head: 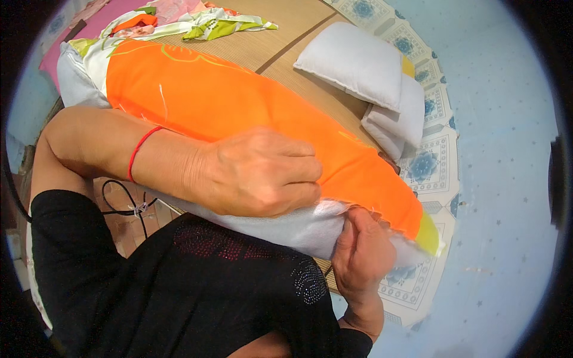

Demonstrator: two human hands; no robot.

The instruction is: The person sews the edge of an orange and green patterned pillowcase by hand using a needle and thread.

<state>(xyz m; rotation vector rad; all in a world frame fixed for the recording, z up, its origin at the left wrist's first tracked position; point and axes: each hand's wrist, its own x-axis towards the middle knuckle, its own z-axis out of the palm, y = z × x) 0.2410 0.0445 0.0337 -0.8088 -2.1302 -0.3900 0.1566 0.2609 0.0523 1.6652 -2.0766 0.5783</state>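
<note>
A long padded cushion lies across in front of me, its top covered in orange fabric (215,85) and its white padding (277,228) showing along the near side. My left hand (268,172), with a red string around the wrist, is curled into a fist over the near edge of the orange fabric; whatever its fingertips hold is hidden. Close by on the right, my right hand (367,250) pinches the frayed edge of the orange fabric against the padding. Loose white threads trail over the orange cloth.
White pillows (353,62) lie stacked at the back right on a woven mat (264,40). Colourful cloth (215,27) is heaped at the back left. Patterned tiles (423,165) line the blue wall (501,179). A black cable (121,183) loops below my left arm.
</note>
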